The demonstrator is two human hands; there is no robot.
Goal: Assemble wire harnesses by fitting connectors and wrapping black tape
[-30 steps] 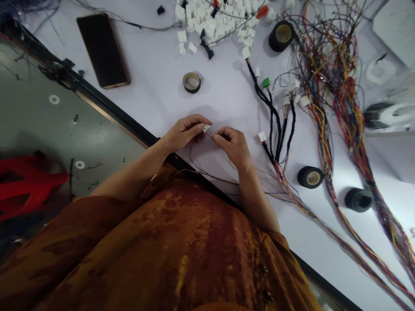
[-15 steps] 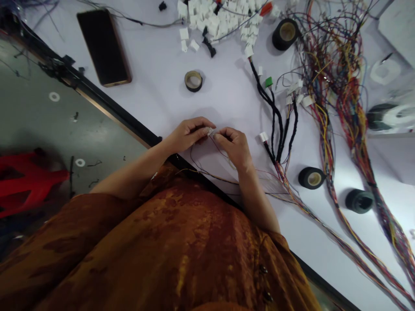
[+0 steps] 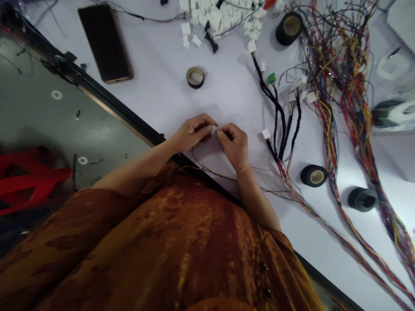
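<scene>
From the head camera, the left hand (image 3: 192,133) and the right hand (image 3: 235,145) are close together above a white workbench (image 3: 152,52), their fingertips pinching a small white plastic connector housing (image 3: 213,128) from both sides. The housing sits in the gap between the two hands, mostly hidden by the fingers (what shows is a pale, blocky end, too small to make out any detail). Fine wires (image 3: 207,169) trail from the hands down past the right wrist and fan out toward a multicoloured wire bundle (image 3: 333,207).

Just beyond the hands lie a black-sleeved wire harness (image 3: 279,116) and a small roll of tape (image 3: 195,77). A heap of white connector housings (image 3: 207,13) sits further up the bench, beside a black smartphone (image 3: 105,43). Black tape rolls (image 3: 314,176) stand off to the right. The person's orange-brown patterned garment (image 3: 181,246) fills the lower part of the view, and a grey floor (image 3: 65,129) shows past the bench edge.
</scene>
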